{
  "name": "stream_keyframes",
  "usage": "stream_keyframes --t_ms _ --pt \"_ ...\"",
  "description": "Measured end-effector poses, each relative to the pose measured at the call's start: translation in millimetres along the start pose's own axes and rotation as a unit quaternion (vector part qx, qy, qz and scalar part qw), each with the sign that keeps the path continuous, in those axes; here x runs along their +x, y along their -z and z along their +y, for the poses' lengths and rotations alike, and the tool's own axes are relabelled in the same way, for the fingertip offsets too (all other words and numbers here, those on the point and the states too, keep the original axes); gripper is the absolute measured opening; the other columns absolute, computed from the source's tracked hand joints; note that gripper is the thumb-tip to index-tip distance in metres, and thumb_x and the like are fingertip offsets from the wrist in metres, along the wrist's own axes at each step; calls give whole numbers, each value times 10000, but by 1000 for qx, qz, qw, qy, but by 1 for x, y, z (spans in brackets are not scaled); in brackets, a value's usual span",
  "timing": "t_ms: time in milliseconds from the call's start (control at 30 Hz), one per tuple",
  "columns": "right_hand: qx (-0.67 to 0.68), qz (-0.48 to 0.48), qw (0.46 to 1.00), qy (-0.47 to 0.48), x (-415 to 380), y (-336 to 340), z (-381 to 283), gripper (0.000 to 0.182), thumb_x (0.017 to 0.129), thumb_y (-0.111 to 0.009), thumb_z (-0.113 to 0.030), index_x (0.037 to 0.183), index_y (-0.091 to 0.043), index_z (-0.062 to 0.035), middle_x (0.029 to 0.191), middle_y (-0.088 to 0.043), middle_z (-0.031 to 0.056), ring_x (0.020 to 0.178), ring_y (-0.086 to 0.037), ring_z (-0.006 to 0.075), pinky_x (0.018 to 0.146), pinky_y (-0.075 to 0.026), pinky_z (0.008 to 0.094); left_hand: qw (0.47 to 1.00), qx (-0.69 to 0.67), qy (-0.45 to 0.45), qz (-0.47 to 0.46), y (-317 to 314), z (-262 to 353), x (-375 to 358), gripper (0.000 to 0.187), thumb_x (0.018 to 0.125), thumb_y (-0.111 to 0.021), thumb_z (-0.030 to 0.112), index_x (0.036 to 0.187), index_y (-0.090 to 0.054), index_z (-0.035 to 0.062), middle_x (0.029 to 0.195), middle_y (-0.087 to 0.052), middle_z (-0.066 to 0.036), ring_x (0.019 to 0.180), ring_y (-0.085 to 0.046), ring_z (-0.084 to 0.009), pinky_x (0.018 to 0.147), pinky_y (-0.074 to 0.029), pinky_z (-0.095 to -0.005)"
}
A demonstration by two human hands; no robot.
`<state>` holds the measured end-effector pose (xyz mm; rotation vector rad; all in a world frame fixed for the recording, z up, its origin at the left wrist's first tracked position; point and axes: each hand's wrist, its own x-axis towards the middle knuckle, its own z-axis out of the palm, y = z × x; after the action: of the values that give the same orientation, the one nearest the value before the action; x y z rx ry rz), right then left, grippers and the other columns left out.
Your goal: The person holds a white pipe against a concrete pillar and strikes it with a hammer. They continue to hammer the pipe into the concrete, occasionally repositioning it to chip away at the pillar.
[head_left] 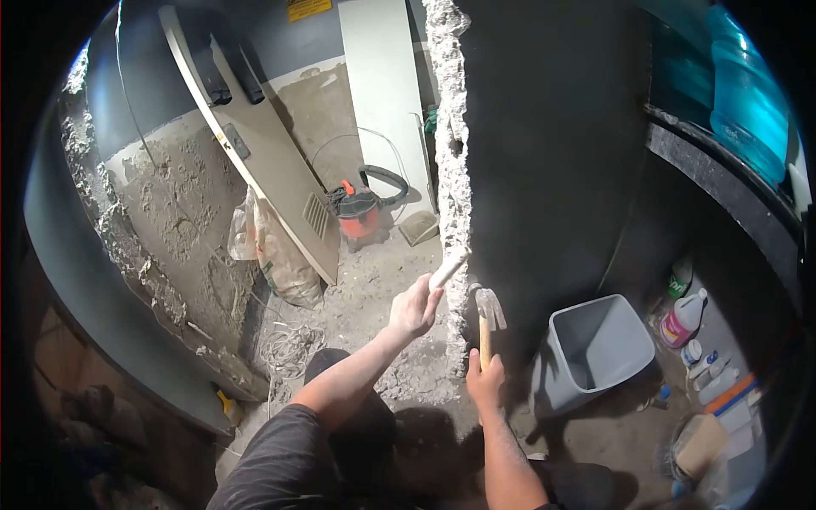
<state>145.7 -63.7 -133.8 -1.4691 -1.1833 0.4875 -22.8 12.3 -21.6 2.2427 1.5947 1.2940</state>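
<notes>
My left hand [413, 309] is closed round a pale, dust-covered chisel [448, 269], which slants up to the right. Its far end overlaps the rough, broken edge of the wall [456, 187]. Lower and to the right, my right hand [486, 381] grips the wooden handle of a hammer [485, 336]. The metal hammer head points upward, close beside the wall's dark face and a short way below the chisel.
Rubble and dust cover the floor [365, 297] beyond the wall. A red and black vacuum [359, 212], a leaning door [272, 178] and a sack [285, 255] stand there. At right are a grey bin [557, 357], a pink-labelled bottle [682, 320] and a blue water jug [748, 110].
</notes>
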Motion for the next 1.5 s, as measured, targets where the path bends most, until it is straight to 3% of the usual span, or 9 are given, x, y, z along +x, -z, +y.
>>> stream_keyframes --t_ms 533,600,733,900,933,1100,1200,1400,1500 --pt "-22 32 999 12 -8 -1 -46 468 879 -680 -412 743 -551 17 686 -607 248 645 -621 433 571 -464 500 998 4 5 -61 0 -41 2 284 985 -488 345 1094 -509 84 821 -638 -199 782 -631 -429 669 -490 -515" --pt "-156 193 893 375 3 1 -66 402 848 -710 -389 794 -584 -11 741 -636 233 651 -634 403 578 -489 483 997 -33 4 -68 3 -45 5 280 984 -490 346 1089 -514 88 823 -640 -203 793 -627 -440 677 -489 -519" --pt "-18 38 983 181 8 -6 -49 210 858 -682 -232 810 -589 -50 795 -644 151 630 -641 339 569 -509 440 997 -3 -13 -79 -6 -59 11 289 965 -533 347 1009 -510 63 761 -632 -214 739 -629 -443 640 -498 -510" --pt "-106 -48 948 295 27 -14 -30 190 816 -642 -175 918 -620 -17 841 -641 173 711 -618 407 634 -504 432 999 16 -28 -37 -14 -63 16 224 907 -618 264 972 -516 76 714 -627 -198 676 -634 -429 598 -504 -503" --pt "-125 -42 981 144 26 -18 -49 163 808 -655 -188 847 -613 -36 818 -641 165 710 -640 361 628 -505 407 999 25 -11 -21 -17 -64 16 199 884 -652 236 970 -538 97 695 -625 -189 664 -638 -422 595 -504 -501" --pt "9 13 954 300 33 -26 -45 247 904 -617 -217 749 -516 -54 635 -535 146 602 -561 399 525 -454 465 997 70 -11 -34 -24 -71 18 195 887 -587 226 926 -468 76 680 -640 -193 625 -633 -421 572 -513 -523" --pt "123 -94 988 16 23 -41 22 244 890 -646 -208 765 -518 -43 675 -570 147 636 -574 421 582 -473 473 996 85 1 -31 -28 -68 15 196 886 -586 220 934 -462 76 676 -640 -193 622 -633 -423 564 -508 -528" --pt "-26 42 962 269 18 -32 0 266 792 -712 -199 1011 -630 -71 827 -631 126 736 -633 401 617 -508 454 996 81 1 -39 -29 -74 16 198 893 -571 224 955 -453 77 692 -645 -202 632 -629 -429 576 -497 -549" --pt "4 -62 981 182 28 -25 -26 70 868 -633 -125 930 -616 -98 749 -560 117 644 -595 350 477 -447 419 995 87 15 -46 -28 -69 17 191 896 -564 214 957 -448 75 694 -642 -209 649 -626 -438 592 -494 -558"
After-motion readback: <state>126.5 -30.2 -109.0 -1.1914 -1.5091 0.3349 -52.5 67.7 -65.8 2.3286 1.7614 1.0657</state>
